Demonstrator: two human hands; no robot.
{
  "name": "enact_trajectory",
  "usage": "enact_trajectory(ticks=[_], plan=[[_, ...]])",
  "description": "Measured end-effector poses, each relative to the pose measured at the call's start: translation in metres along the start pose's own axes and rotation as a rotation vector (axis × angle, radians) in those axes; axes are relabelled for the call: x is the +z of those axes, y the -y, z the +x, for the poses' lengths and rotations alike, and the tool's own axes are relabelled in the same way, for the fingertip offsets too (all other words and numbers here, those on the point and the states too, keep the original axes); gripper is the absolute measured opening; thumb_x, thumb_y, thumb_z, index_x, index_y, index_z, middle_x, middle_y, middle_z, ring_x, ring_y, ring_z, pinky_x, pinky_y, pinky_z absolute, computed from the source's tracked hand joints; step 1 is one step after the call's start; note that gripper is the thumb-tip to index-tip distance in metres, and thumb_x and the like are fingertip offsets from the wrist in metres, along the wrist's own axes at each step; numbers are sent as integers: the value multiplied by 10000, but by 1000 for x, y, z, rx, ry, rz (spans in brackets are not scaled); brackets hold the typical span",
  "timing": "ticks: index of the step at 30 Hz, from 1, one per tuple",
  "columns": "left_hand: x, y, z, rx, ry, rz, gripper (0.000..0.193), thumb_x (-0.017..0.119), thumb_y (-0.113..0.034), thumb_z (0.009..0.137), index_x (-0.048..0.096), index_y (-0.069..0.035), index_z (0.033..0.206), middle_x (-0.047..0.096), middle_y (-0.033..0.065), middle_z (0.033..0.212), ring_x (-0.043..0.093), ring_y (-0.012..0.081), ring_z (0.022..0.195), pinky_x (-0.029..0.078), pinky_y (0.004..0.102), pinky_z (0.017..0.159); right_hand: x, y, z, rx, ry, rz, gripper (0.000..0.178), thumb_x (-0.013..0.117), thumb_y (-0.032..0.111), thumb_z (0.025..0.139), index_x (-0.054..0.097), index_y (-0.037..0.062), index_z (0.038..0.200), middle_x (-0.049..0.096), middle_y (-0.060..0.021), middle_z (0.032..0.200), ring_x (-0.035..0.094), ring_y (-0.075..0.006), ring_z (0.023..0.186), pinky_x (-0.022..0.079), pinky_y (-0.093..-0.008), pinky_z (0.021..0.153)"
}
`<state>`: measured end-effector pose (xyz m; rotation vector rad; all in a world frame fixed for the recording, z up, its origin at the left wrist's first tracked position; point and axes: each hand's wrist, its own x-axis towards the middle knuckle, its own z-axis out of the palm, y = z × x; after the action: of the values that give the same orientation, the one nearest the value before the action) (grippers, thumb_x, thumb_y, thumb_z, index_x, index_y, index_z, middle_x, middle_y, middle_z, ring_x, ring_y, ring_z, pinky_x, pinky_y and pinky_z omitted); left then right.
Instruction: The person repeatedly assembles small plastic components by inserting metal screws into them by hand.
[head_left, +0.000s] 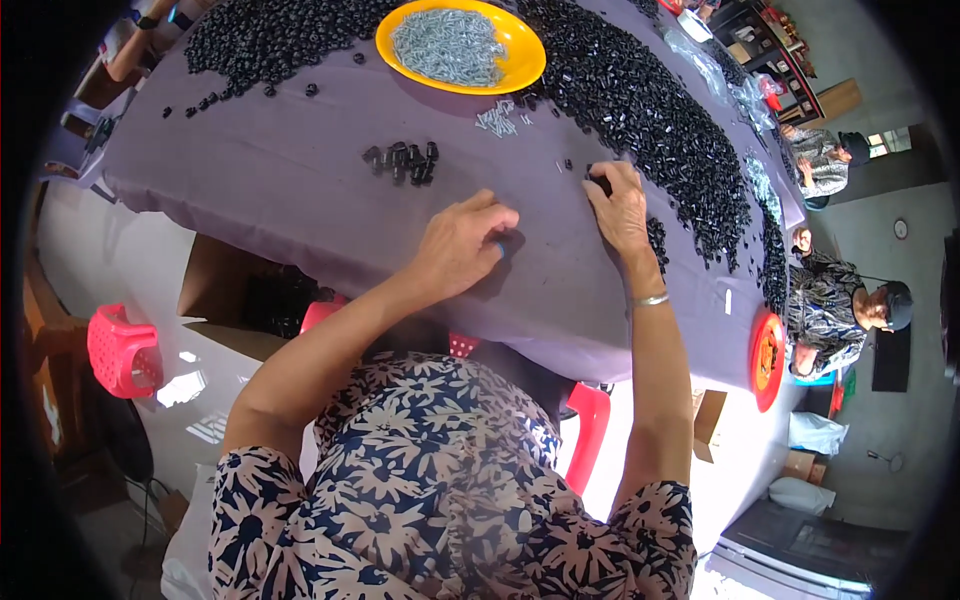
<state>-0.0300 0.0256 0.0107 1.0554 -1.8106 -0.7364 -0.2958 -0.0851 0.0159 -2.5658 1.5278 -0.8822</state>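
Note:
My left hand hovers over the middle of the table's near side, its fingers curled and thumb drawn in. Whatever it may hold is hidden, and a bit of blue shows at a finger. To the right, my right hand pinches a small black plastic piece beside the big heap of black pieces. A small cluster of black parts lies beyond my left hand. Farther back, a loose handful of silvery screws rests in front of a yellow plate full of similar screws.
Another heap of rounded black parts covers the far left of the purple-grey tablecloth. A red-orange dish stands at the right edge. Other people sit along the right side. A pink plastic stool stands on the floor at left.

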Motion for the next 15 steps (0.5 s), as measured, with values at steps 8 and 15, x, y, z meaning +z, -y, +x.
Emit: enact_trajectory(ticks=[8,15], plan=[[1,-1,0,-8,12,2,334,545,105,707,609,-50,996,551,81,884,628,234,843,519,325,744,-61,-8,-27,395,-465,511,160,631,125,931,660,12,1041,637,-27,971,566,-116,873,462,-249,792],[1,-2,-1,-20,7,-36,347,539,111,692,609,-43,995,551,76,881,621,235,838,511,323,753,-67,-18,-42,452,-441,617,135,632,129,939,674,1,938,637,-4,848,562,-74,776,453,-215,725]])
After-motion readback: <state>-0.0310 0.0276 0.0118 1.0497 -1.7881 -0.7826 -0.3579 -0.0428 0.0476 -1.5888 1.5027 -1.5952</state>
